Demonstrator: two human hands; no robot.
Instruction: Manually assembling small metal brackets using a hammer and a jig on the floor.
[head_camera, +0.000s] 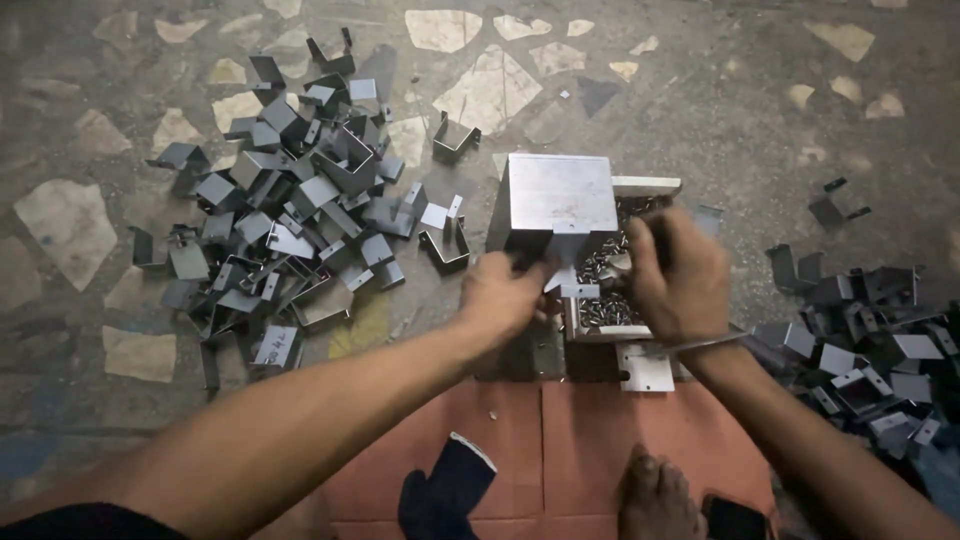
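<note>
Terrazzo floor, bracket piles (285, 200) both sides | left hand (508, 295) pinches a small bracket (578, 290) against the steel block (556, 200) | right hand (680, 275) closed on a tool — fastening step, likely | next: steady alignment over the screw tray (640, 186).

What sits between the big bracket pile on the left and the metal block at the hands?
In the head view, two loose U-shaped brackets on the stone floor separate pile and block.

Dim, cool overhead light with soft shadows. Glare on the metal block (558, 192). Right hand (680, 275) motion-blurred; frame edges darker, slightly soft.
</note>
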